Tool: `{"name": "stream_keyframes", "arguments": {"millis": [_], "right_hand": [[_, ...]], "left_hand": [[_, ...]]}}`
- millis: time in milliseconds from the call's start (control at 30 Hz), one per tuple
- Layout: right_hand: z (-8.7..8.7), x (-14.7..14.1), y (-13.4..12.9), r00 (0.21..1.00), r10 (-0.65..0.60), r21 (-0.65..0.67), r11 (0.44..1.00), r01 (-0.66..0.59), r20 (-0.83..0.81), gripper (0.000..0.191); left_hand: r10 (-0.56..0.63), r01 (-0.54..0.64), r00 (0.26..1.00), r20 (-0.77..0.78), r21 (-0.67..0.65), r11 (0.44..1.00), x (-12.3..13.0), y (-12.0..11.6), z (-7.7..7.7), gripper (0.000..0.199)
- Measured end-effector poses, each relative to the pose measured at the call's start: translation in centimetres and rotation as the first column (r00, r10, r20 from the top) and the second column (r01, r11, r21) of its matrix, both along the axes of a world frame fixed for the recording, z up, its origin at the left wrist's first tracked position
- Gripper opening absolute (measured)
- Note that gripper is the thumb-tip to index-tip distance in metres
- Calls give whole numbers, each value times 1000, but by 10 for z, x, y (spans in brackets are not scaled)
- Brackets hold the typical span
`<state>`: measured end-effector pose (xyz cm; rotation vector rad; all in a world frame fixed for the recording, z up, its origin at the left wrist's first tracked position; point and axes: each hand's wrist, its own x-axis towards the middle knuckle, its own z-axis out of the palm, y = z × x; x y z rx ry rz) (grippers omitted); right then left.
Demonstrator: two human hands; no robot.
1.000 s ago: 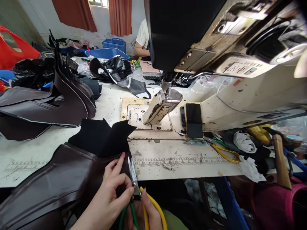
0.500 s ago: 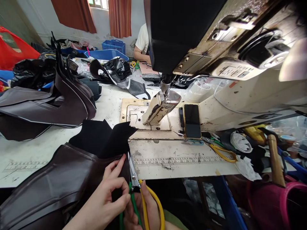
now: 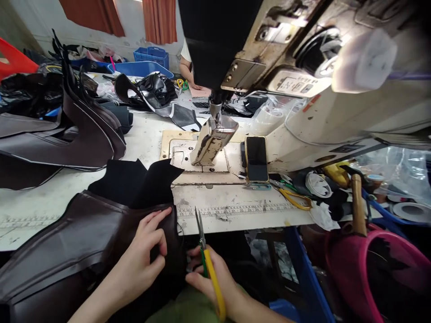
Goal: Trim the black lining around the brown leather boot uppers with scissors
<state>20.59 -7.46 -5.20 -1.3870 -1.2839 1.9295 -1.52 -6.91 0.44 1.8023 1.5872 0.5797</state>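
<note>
My left hand rests on a dark brown leather piece, its index and middle fingers stretched toward the top right corner and the others bent. A black fabric part extends from the leather's far edge onto the table. In my right hand is a pair of scissors with one yellow and one green handle. Their blades point up and away, slightly parted, just right of the leather's edge and apart from it. The right fingers are partly hidden behind the handles.
A post-bed sewing machine stands ahead, its head overhanging the table. Right of the post lie a phone, blue thread snips and yellow-handled scissors. Stacked leather pieces lie left. A pink bin stands low right; another person's arm shows behind.
The scissors have moved right, away from the leather's edge, and my right hand has turned around their handles. My left hand stays on the leather. The whole view has shifted slightly.
</note>
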Motion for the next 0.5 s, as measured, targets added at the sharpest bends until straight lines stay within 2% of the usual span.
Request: {"name": "stream_keyframes", "arguments": {"millis": [100,167,267,333,400,500], "right_hand": [[6,-23,0,993,-99,-89,992,93,-65,39],[14,-26,3,985,-148,-133,982,135,-93,38],[27,-14,11,985,-151,-103,984,143,-78,34],[31,-1,19,985,-160,-62,986,157,-55,30],[31,10,25,982,-182,-49,982,180,-39,29],[26,26,29,972,-232,-48,971,233,22,31]], "left_hand": [[16,-13,999,-47,55,998,-1,-3,0,17],[10,9,986,-168,107,994,-3,-14,3,15],[-40,146,889,-455,201,969,-9,-33,13,25],[-76,244,810,-581,217,945,-14,-33,20,39],[-73,263,781,-621,220,939,-20,-15,27,44],[-89,254,810,-580,210,944,-22,33,32,37]]}}
